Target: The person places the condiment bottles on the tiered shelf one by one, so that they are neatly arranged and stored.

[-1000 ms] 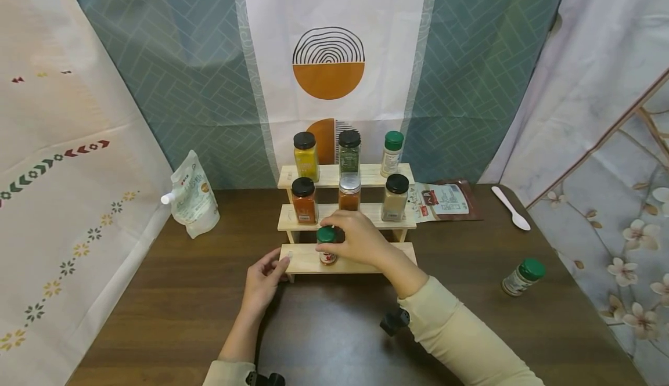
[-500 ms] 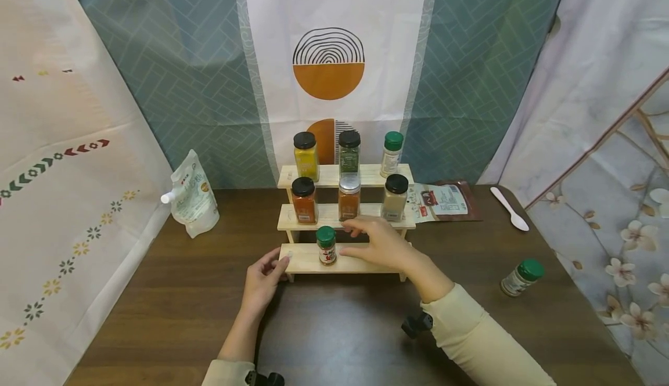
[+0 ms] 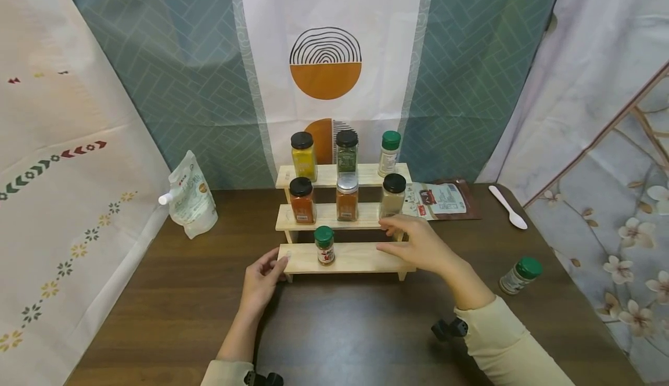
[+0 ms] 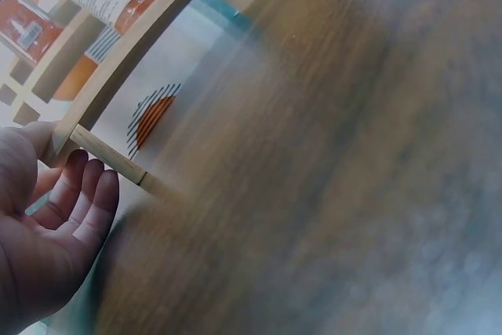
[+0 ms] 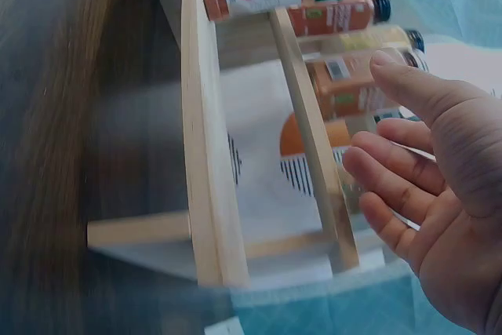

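Observation:
A three-step wooden spice rack (image 3: pixel 360 265) stands on the table. My left hand (image 3: pixel 263 280) grips the left end of its lowest step, thumb on the board and fingers curled by the leg, as the left wrist view shows. My right hand (image 3: pixel 420 245) hovers at the right end of that step, fingers loosely bent and holding nothing. A small green-capped spice jar (image 3: pixel 324 245) stands upright left of centre on the lowest step. Two black-capped jars and a silver-capped jar (image 3: pixel 347 199) fill the middle step; the right black-capped jar (image 3: pixel 392 194) is just behind my right fingers.
The top step bears a yellow jar (image 3: pixel 304 157), a green herb jar (image 3: pixel 347 152) and a green-capped jar (image 3: pixel 389 154). Another green-capped jar (image 3: pixel 520 276) leans at the right. A spoon (image 3: pixel 508 206), a brown packet (image 3: pixel 444 200) and a spouted pouch (image 3: pixel 191 197) lie around the rack.
My right hand has let go of the small green-capped jar on the lowest step and moved right, to the step's far end. My left hand has stayed on the rack.

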Available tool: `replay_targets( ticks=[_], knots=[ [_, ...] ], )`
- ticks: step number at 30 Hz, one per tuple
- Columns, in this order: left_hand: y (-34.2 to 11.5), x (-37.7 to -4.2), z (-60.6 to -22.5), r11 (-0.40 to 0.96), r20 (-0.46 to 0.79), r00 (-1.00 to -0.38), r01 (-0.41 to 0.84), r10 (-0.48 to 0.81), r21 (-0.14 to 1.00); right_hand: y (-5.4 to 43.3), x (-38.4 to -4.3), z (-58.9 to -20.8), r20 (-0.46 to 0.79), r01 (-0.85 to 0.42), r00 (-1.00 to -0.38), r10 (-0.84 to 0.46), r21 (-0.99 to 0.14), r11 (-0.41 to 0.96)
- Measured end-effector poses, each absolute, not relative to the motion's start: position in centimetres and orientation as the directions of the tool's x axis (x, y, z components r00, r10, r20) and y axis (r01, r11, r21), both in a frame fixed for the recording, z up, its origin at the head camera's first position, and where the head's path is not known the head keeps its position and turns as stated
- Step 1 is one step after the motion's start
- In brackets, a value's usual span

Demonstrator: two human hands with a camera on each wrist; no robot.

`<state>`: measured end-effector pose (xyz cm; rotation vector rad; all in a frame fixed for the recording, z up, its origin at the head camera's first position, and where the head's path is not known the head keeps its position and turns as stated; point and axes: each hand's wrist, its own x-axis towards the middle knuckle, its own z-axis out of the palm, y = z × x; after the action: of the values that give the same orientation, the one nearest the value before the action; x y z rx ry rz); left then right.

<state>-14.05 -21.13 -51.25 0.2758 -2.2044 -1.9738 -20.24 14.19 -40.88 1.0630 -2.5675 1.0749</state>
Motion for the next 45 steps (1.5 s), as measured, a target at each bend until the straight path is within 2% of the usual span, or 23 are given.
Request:
replay_targets(
  ticks=[14, 32, 38, 45],
  knots=[
    [-21.2, -14.0, -51.7, 0.122, 0.019, -0.968, -0.012, -0.251, 0.993, 20.3, -19.3, -41.8, 0.457, -0.633, -0.771, -0.443, -0.485, 0.603],
    [-21.2, -14.0, -51.4, 0.118, 0.007, -0.97, -0.023, -0.244, 0.993, 27.7, -17.3, -41.8, 0.581, -0.59, -0.749, -0.32, -0.362, 0.722],
    [-21.3, -14.0, -51.3, 0.118, 0.006, -0.97, -0.024, -0.244, 0.993, 30.4, -16.7, -41.6, 0.518, -0.478, -0.821, -0.242, -0.389, 0.787],
    [-21.2, -14.1, -51.3, 0.112, 0.006, -0.968, -0.022, -0.25, 0.993, 33.0, -15.9, -41.6, 0.325, -0.371, -0.916, -0.235, -0.461, 0.806]
  ],
)
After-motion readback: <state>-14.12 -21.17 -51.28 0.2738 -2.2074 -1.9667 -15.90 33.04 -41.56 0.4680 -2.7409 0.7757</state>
